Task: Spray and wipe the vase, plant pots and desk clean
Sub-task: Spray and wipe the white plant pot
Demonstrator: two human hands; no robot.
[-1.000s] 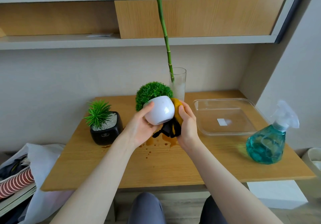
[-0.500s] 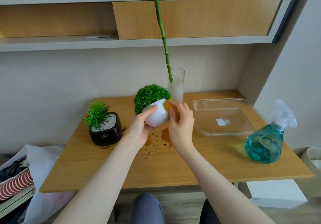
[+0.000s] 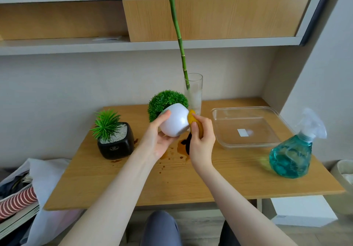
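Observation:
My left hand (image 3: 156, 140) grips a round white pot (image 3: 174, 122) with a green ball plant, tilted away from me above the wooden desk (image 3: 191, 179). My right hand (image 3: 202, 140) grips a yellow and black cloth (image 3: 194, 123) and presses it against the pot's right side. Behind the pot stands a clear glass vase (image 3: 195, 95) with a tall bamboo stalk. A black square pot (image 3: 116, 142) with a spiky plant stands at the left. A teal spray bottle (image 3: 294, 150) is on the desk at the right. Brown splashes (image 3: 172, 156) lie under my hands.
A clear plastic tray (image 3: 246, 127) lies at the back right of the desk. Shelves run along the wall above. Bags and a striped roll (image 3: 17, 201) sit on the floor at the left, a bin (image 3: 345, 175) at the right.
My left hand has turned the white pot, which now tilts further away. My right hand with the cloth has shifted over the pot's right side.

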